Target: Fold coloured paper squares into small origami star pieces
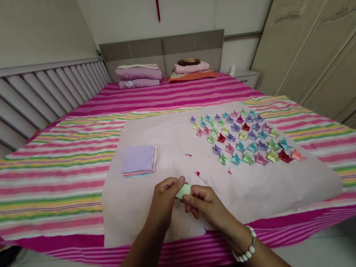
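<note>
My left hand [166,197] and my right hand [203,203] meet over the near edge of a pale sheet [273,190] spread on the bed. Both pinch a small folded piece of light green paper [184,190] between their fingertips. A white bead bracelet [247,248] sits on my right wrist. A stack of coloured square papers [139,160], lilac on top, lies to the left beyond my hands. Several small folded paper shapes [244,139] in many colours stand in rows to the right.
The bed carries a pink, green and white striped cover [53,170]. Folded bedding and pillows [139,74] lie by the headboard. A slatted rail [25,98] runs along the left, a wardrobe [324,40] along the right. Tiny red scraps [197,173] dot the sheet.
</note>
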Demonstrator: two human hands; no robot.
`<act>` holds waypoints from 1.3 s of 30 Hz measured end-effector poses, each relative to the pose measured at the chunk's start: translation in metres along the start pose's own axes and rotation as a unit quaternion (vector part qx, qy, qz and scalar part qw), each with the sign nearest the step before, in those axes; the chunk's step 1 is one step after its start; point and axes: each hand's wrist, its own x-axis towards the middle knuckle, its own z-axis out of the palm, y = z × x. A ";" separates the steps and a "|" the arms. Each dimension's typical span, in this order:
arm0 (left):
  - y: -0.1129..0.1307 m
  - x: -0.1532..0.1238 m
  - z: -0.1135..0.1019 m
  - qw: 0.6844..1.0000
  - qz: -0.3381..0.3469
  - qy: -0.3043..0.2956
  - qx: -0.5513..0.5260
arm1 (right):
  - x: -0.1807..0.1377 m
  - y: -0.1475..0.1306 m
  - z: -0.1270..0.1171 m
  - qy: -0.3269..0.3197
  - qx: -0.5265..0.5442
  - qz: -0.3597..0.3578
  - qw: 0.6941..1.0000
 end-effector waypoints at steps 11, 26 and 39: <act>-0.007 -0.001 -0.010 0.997 0.071 0.004 0.006 | 0.003 0.004 -0.002 0.052 0.030 0.000 0.998; 0.001 -0.004 -0.012 0.997 0.060 -0.037 0.031 | 0.001 -0.006 -0.016 0.090 0.060 -0.054 0.993; 0.001 -0.003 -0.015 0.996 0.032 -0.059 0.054 | 0.001 -0.010 -0.017 0.072 0.063 -0.030 0.995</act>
